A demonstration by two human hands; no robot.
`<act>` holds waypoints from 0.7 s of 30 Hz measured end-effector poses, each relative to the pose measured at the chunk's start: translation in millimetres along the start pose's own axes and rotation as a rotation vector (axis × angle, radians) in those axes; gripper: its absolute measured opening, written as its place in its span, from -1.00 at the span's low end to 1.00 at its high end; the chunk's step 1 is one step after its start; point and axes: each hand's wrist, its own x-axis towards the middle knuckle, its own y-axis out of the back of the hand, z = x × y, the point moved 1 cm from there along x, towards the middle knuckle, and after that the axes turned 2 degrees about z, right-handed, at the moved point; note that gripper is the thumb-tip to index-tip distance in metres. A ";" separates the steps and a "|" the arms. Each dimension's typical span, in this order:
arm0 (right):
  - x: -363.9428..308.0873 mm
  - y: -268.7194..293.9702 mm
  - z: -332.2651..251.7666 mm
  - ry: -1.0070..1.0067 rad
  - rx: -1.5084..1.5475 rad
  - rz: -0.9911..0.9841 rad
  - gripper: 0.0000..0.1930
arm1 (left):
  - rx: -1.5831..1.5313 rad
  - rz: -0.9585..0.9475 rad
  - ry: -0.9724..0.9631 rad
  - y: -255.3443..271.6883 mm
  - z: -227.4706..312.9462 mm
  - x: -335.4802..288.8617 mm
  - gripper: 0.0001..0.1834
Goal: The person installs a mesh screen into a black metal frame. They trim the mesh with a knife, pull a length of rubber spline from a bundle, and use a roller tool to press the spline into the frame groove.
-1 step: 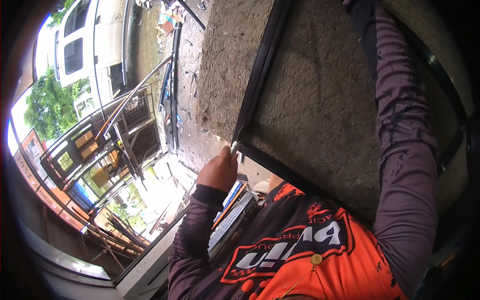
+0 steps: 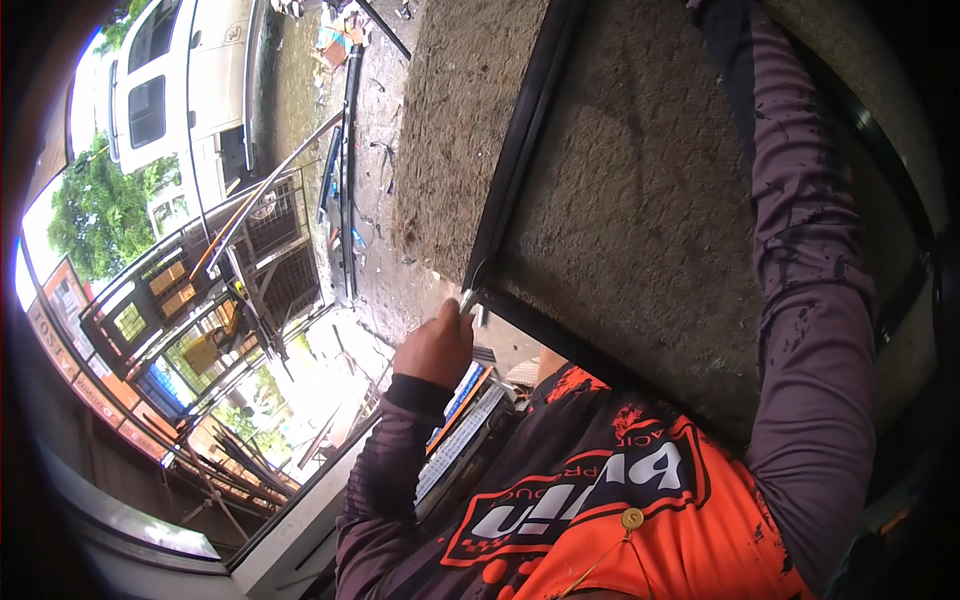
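My left hand point(image 2: 435, 345) is closed around a small silver metal tool point(image 2: 467, 299), most of it hidden in the fingers. The tool's tip meets the corner of a black frame point(image 2: 518, 150), where two of its bars join. A thin dark strand curls up beside that corner. Within the frame the brown, rough surface looks darker, as if seen through a dark mesh or pane. My right arm point(image 2: 810, 230) reaches over the frame to the top edge of the picture, and the right hand lies beyond that edge.
A rough brown mat or board point(image 2: 450, 120) lies under the frame. Long dark strips point(image 2: 349, 180) and scraps lie on the floor to the left. Beyond are a metal rack point(image 2: 270, 225) and a white van point(image 2: 190, 80). Boxes point(image 2: 460, 435) stand beside my left forearm.
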 end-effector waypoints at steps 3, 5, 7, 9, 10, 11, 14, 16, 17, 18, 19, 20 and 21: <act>1.7 0.7 -1.6 0.001 -0.007 -0.014 -0.71 | 0.008 -0.059 0.047 -8.2 -6.9 -10.7 -0.75; 1.2 3.0 -10.2 -0.033 0.014 -0.040 -0.71 | -0.020 0.001 0.024 -10.7 -4.9 -11.2 -0.76; -0.4 7.7 -19.1 -0.091 0.014 -0.067 -0.71 | -0.021 0.000 0.028 -10.3 -4.8 -12.8 -0.77; -1.2 11.4 -25.4 -0.174 -0.006 -0.095 -0.71 | 0.003 -0.061 0.058 -7.1 -8.1 -16.5 -0.77; -1.5 10.4 -22.1 -0.164 -0.003 -0.071 -0.72 | 0.002 -0.074 0.064 -6.6 -10.0 -19.5 -0.77; -1.2 7.4 -17.2 -0.153 0.000 -0.048 -0.72 | 0.002 -0.086 0.071 -7.8 -12.5 -25.4 -0.77; -1.7 7.4 -16.2 -0.117 0.024 -0.044 -0.72 | 0.000 -0.070 0.061 -8.7 -12.3 -22.8 -0.76; -0.4 6.9 -15.6 -0.082 0.035 -0.040 -0.72 | -0.007 -0.037 0.048 -4.8 -2.6 -9.9 -0.76; -0.3 5.4 -12.4 -0.064 0.028 -0.033 -0.72 | 0.029 -0.051 0.034 1.6 2.9 -2.8 -0.76; -0.7 4.4 -9.4 -0.047 0.022 -0.024 -0.71 | 0.015 -0.020 0.016 8.0 7.4 4.0 -0.76; -2.2 4.9 -8.8 -0.072 0.025 -0.017 -0.71 | -0.005 0.005 -0.008 12.0 12.3 11.6 -0.76; -2.8 4.5 -12.2 -0.097 0.031 -0.012 -0.71 | -0.024 0.029 -0.029 15.5 17.1 17.3 -0.75; -3.6 3.6 -14.7 -0.123 0.037 -0.007 -0.71 | -0.038 0.079 -0.069 19.6 22.8 24.3 -0.76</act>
